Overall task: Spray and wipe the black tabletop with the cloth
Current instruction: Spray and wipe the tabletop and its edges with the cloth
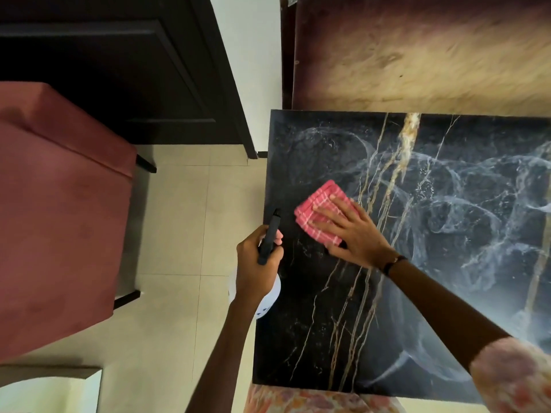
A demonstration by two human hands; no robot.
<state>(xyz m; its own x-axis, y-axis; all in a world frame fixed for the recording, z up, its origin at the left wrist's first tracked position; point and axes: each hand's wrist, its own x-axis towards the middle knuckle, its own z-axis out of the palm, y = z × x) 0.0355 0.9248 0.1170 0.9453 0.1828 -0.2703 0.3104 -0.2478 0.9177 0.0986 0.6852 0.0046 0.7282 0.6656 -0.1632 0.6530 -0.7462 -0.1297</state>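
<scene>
The black marble-look tabletop [313, 338] with gold veins fills the right half of the view; whitish wet smears swirl over its far and right parts. A folded pink checked cloth [316, 208] lies near the table's left edge. My right hand [353, 231] presses flat on the cloth with fingers spread. My left hand [258, 263] grips a white spray bottle [269, 296] with a black trigger head [269, 236], held upright just off the table's left edge, beside the cloth.
A red upholstered chair [56, 210] stands on the tiled floor [185, 234] to the left. A dark wooden door [119, 70] is behind it. A brown wooden panel [417, 55] rises at the table's far edge.
</scene>
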